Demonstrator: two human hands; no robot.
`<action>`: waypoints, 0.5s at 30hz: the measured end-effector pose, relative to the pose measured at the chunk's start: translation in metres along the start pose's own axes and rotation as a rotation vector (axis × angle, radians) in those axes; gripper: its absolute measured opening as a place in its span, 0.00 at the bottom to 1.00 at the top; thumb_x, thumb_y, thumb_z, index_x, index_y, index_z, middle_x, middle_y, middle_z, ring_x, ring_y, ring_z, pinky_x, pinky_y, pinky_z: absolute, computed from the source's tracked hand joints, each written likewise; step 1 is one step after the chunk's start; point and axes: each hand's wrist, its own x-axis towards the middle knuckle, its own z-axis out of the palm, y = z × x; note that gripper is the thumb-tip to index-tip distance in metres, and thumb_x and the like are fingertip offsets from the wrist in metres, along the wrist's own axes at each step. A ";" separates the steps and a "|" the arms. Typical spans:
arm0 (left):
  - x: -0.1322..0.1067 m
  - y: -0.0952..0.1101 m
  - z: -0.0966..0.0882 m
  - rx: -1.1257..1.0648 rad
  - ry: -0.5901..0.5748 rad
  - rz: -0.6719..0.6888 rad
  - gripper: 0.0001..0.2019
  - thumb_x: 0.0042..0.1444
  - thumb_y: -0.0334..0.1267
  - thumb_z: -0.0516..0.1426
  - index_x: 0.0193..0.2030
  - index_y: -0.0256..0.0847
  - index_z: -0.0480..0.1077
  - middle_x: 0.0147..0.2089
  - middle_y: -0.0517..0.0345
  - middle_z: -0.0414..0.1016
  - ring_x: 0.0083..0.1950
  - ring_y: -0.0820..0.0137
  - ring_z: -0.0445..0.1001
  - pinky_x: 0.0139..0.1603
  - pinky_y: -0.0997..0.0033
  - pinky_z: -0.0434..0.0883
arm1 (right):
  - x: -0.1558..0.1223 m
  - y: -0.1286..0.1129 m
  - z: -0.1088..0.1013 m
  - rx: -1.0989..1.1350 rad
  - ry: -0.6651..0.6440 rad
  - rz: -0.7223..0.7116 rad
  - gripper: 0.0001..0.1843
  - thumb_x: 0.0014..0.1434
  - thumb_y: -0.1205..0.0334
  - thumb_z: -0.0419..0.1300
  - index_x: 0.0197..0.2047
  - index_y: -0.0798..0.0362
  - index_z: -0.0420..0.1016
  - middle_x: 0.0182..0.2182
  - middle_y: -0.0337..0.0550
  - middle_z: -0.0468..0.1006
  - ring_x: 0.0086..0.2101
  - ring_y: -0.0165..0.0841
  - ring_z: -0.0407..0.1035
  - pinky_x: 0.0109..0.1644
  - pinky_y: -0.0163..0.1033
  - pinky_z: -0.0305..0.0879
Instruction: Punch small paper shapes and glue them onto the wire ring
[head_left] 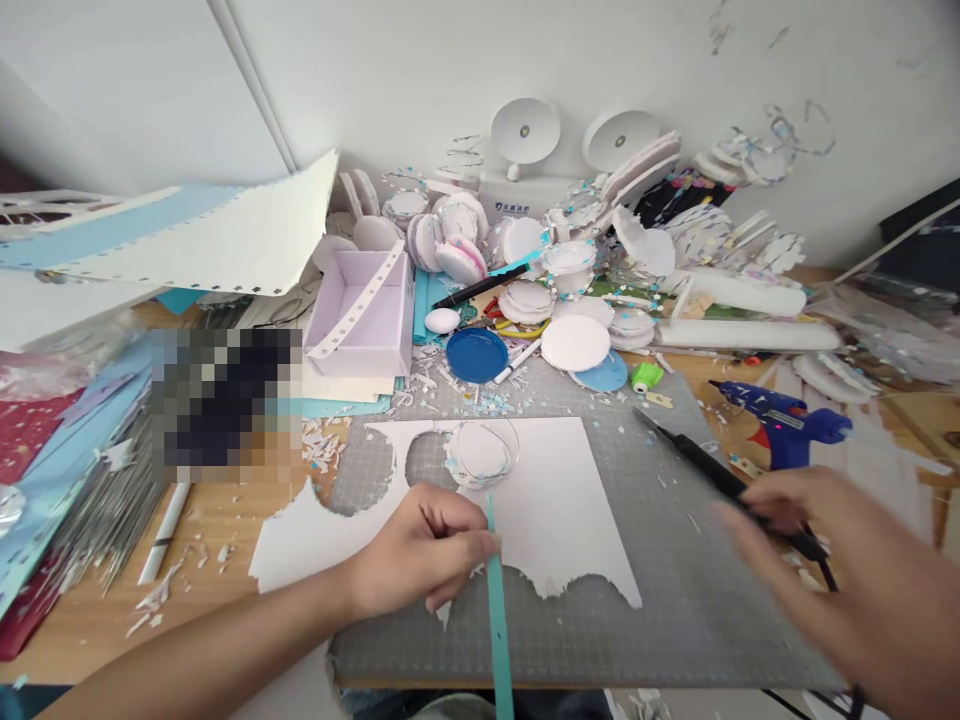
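Note:
My left hand [431, 545] pinches a narrow teal paper strip [498, 610] near its upper end; the strip hangs toward me past the table edge. Under that hand lies a white foam sheet [551, 500] with round pieces cut from its edges. A white disc [482, 453] wound with thin wire and small blue bits rests on the sheet's far part. To the right, my right hand [847, 570], blurred, is at the black handle of a pointed corded tool [705, 465]. Its fingers overlap the handle, its thumb sits apart; whether it grips is unclear.
A grey cutting mat [675, 620] covers the table's middle. A blue glue gun [795, 425] lies at right. Behind are a lilac box [360, 310], a blue lid [477, 355], white discs [576, 343] and an emergency light [525, 130]. Metal wires [112, 510] lie left.

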 end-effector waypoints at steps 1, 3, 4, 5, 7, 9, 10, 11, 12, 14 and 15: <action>0.000 0.001 0.000 0.000 0.009 0.004 0.22 0.56 0.41 0.53 0.13 0.39 0.54 0.08 0.65 0.56 0.11 0.82 0.50 0.18 0.79 0.55 | 0.004 -0.026 0.003 0.074 -0.001 -0.229 0.11 0.57 0.50 0.56 0.33 0.50 0.67 0.29 0.44 0.73 0.31 0.36 0.69 0.34 0.40 0.63; 0.001 0.003 0.002 0.002 0.031 0.010 0.23 0.57 0.42 0.53 0.13 0.39 0.55 0.08 0.66 0.56 0.12 0.82 0.50 0.20 0.78 0.56 | 0.012 -0.071 0.013 0.171 -0.106 -0.551 0.06 0.58 0.59 0.57 0.33 0.52 0.65 0.30 0.43 0.72 0.32 0.35 0.66 0.36 0.40 0.62; 0.001 0.003 0.002 0.003 0.040 0.009 0.23 0.57 0.42 0.52 0.13 0.39 0.55 0.08 0.66 0.56 0.12 0.82 0.50 0.19 0.78 0.55 | 0.016 -0.089 0.020 0.190 -0.109 -0.656 0.06 0.58 0.62 0.57 0.31 0.52 0.63 0.27 0.41 0.70 0.28 0.33 0.64 0.33 0.40 0.59; 0.001 0.004 0.002 0.002 0.044 0.005 0.23 0.58 0.43 0.52 0.13 0.39 0.56 0.08 0.66 0.56 0.12 0.82 0.50 0.19 0.78 0.55 | 0.020 -0.103 0.026 0.220 -0.091 -0.758 0.05 0.58 0.64 0.56 0.32 0.53 0.63 0.26 0.40 0.69 0.26 0.33 0.62 0.31 0.40 0.56; 0.001 0.003 0.003 0.000 0.046 -0.008 0.23 0.58 0.43 0.52 0.13 0.39 0.56 0.09 0.66 0.56 0.12 0.81 0.49 0.18 0.78 0.54 | 0.027 -0.122 0.037 0.253 -0.029 -0.922 0.03 0.56 0.69 0.55 0.32 0.54 0.64 0.25 0.38 0.68 0.25 0.32 0.59 0.29 0.40 0.52; 0.001 0.002 0.003 -0.011 0.052 -0.022 0.23 0.58 0.44 0.52 0.14 0.39 0.57 0.09 0.67 0.56 0.12 0.81 0.49 0.18 0.78 0.53 | 0.033 -0.132 0.044 0.265 0.055 -1.016 0.04 0.56 0.72 0.53 0.31 0.54 0.65 0.22 0.37 0.66 0.23 0.31 0.57 0.27 0.40 0.49; 0.001 0.001 0.003 -0.017 0.062 -0.029 0.24 0.58 0.44 0.52 0.14 0.38 0.57 0.09 0.67 0.56 0.12 0.82 0.49 0.18 0.78 0.53 | 0.036 -0.134 0.046 0.262 0.094 -1.039 0.05 0.56 0.73 0.52 0.30 0.54 0.65 0.21 0.36 0.65 0.22 0.31 0.56 0.26 0.40 0.47; 0.001 0.001 0.003 -0.020 0.077 -0.035 0.24 0.59 0.45 0.52 0.13 0.38 0.57 0.09 0.66 0.55 0.12 0.82 0.49 0.18 0.78 0.53 | 0.038 -0.136 0.047 0.260 0.130 -1.050 0.06 0.56 0.73 0.51 0.30 0.54 0.65 0.20 0.36 0.64 0.21 0.31 0.55 0.26 0.39 0.46; 0.001 0.001 0.003 -0.020 0.090 -0.040 0.25 0.59 0.46 0.52 0.13 0.38 0.57 0.09 0.66 0.55 0.12 0.82 0.50 0.18 0.79 0.53 | 0.039 -0.136 0.048 0.259 0.153 -1.060 0.07 0.55 0.74 0.50 0.31 0.54 0.65 0.19 0.36 0.63 0.21 0.31 0.54 0.25 0.39 0.45; 0.000 0.003 0.003 -0.011 0.103 -0.053 0.27 0.59 0.47 0.52 0.12 0.38 0.57 0.08 0.65 0.56 0.13 0.82 0.51 0.18 0.79 0.54 | 0.040 -0.133 0.050 0.266 0.151 -1.071 0.09 0.54 0.75 0.49 0.31 0.54 0.65 0.19 0.36 0.63 0.21 0.31 0.54 0.25 0.39 0.45; 0.000 0.004 0.003 -0.005 0.097 -0.065 0.27 0.59 0.48 0.53 0.12 0.37 0.58 0.09 0.65 0.57 0.13 0.81 0.52 0.18 0.79 0.54 | 0.039 -0.130 0.051 0.285 0.121 -1.060 0.09 0.53 0.75 0.48 0.30 0.53 0.65 0.19 0.37 0.63 0.21 0.31 0.53 0.25 0.39 0.46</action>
